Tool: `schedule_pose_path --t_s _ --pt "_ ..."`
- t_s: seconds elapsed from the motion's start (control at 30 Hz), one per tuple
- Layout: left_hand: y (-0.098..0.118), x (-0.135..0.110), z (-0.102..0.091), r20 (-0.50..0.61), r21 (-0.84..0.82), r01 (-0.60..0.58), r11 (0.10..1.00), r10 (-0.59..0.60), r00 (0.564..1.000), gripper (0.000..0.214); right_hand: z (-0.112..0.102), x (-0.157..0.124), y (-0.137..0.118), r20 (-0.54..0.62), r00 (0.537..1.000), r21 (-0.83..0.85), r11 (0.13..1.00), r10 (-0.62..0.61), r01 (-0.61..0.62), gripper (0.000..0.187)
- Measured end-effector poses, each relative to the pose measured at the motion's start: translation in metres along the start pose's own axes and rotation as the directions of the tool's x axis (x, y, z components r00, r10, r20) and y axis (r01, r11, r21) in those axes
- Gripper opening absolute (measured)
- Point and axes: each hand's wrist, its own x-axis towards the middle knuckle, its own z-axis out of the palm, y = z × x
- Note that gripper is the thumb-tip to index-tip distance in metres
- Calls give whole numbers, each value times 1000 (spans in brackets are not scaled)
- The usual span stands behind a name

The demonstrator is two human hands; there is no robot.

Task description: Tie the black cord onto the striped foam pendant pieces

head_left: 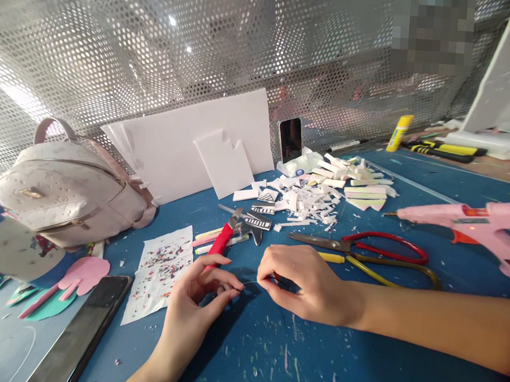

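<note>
While the head camera looks down at a scuffed blue work table point(269, 355), two bare hands meet near its middle. The left hand point(201, 295) comes up from the bottom edge, with thumb and forefinger pinched narrow on one end of a fine pale strand point(252, 283). It may be wire or thread; it is too thin to tell which. The right hand point(307, 285) reaches in from the right, its fingertips closed tight on the other end. The strand lies between the two hands, just above the table. Its long axis runs left to right, slightly higher at the right. Both hands touch it, so neither is nearer.

Just beyond the left hand lie red-handled metal pliers point(223, 238). Just beyond the right hand lie steel scissors with red and yellow loop handles point(364, 251). A pink plastic hot glue gun point(475, 227) rests well to the right. A heap of white foam scraps point(325, 193) sits farther back, beside white foam boards point(188, 140) that lean on a perforated metal wall point(160, 45). Left of the hands lie a white paper sheet dotted with coloured specks point(159, 271) and a dark flat smartphone point(83, 330). A pale quilted backpack point(67, 192) stands at far left.
</note>
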Motion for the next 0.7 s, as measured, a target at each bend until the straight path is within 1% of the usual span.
schedule_pose_path --t_s 0.13,0.4,0.7 --pt "0 0 0 1 2 -7 1000 7 1000 28 0 0 0 0 1000 -28 999 -27 27 10" --pt "-1 0 -1 10 -7 7 1000 -6 1000 29 1 -1 1 -6 1000 -42 999 -10 10 9" --pt "-2 1 -1 -11 -13 -10 1000 10 1000 29 1 0 1 -16 1000 -41 999 -13 12 9"
